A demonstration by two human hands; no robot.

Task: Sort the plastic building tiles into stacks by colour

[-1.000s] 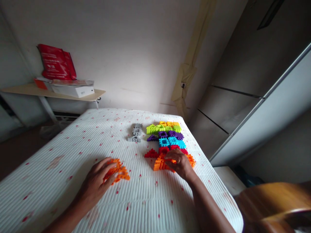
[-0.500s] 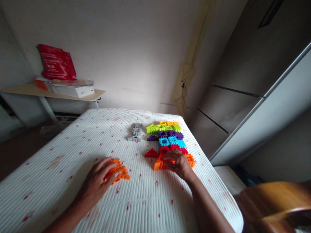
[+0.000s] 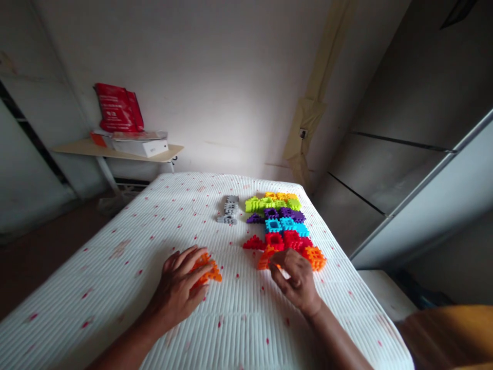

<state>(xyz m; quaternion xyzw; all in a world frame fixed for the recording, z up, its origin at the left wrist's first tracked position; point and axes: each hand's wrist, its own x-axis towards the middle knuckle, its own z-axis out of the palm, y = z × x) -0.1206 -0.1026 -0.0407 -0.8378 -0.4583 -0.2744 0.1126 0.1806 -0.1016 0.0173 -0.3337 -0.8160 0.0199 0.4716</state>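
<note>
On the far left, a wall shelf (image 3: 115, 150) carries a red bag (image 3: 117, 108) and a white box (image 3: 140, 147). The near field is filled by a white ribbed mattress cover (image 3: 115, 308) with small red flecks. Left of centre, the left hand (image 3: 181, 288) lies palm down with fingers spread apart, resting on a loose orange block piece (image 3: 208, 270) that shows beyond the fingertips. Farther back, near the centre, a short grey block strip (image 3: 229, 209) lies alone. To its right, rows of interlocking plastic blocks lie flat: yellow-green (image 3: 269, 203) farthest, then purple (image 3: 279, 214), blue (image 3: 285, 225), red (image 3: 283, 240), and an orange row (image 3: 314, 256) nearest. The right hand (image 3: 295, 275) sits at the near edge of this orange row, its fingers curled together and pinching an orange block (image 3: 266, 258) at the row's left end. At the near right corner, a blurred orange-brown shape (image 3: 450, 334) enters the view.
</note>
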